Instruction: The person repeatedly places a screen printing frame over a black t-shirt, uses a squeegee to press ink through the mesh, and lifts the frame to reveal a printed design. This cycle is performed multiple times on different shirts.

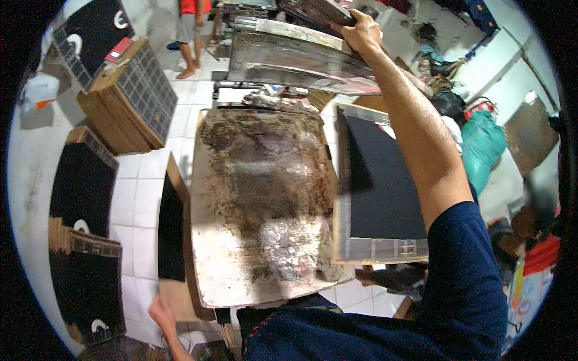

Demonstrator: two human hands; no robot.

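Cardboard (179,299) beside left hand (161,313), grip unclear, right hand (362,33) grasping dark bar (318,13) by tilted frame (295,53)

Black sheets (385,204): no lettering I can make out from here.
Stained tabletop (265,192): nothing legible either.

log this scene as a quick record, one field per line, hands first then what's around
left hand: at the lower end of a black-and-brown board; grip unclear
right hand: gripping the end of a long dark bar
centre: pale, heavily stained worktop
beyond worktop: tilted framed panel
right of worktop: black panel with grey gridded border
upper left: cardboard stack
far end: person in red top
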